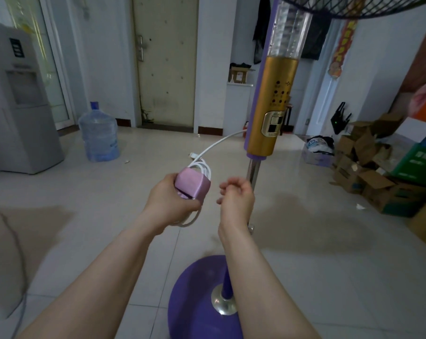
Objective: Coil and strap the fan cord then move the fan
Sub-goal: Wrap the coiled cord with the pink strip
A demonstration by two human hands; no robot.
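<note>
- The left hand [169, 203] grips a bundle of white cord [203, 167], with fingers and thumb curled around it, in front of the person at about mid-frame.
- A pink strap [192, 185] is wrapped around the middle of the bundle. Loops of cord stick out above the strap, and another loop hangs below the hand.
- From the top of the bundle a single run of cord arcs up and to the right, reaching the fan [270, 106] near the lower end of its gold control column.
- The right hand [236, 199] hovers just beside the strapped bundle without touching it. Its fingers are loosely curled and there is nothing between them that shows.
- The fan stands upright on the tiled floor [317, 265] right in front of the person, just to the right of both hands.
- Its round purple base [195, 289] sits below the forearms, and a chrome pole [253, 171] rises behind the right hand to the gold column. Above that is a clear section, and the dark grille [366, 6] is cut off by the top edge.
- A water dispenser [18, 106] stands at the far left, with a large blue water jug [99, 135] on the floor near it.
- A closed pale door [166, 59] is in the back wall.
- Open cardboard boxes [368, 182] are piled along the right wall.
- A thin grey cable [11, 231] trails over the floor on the left.
</note>
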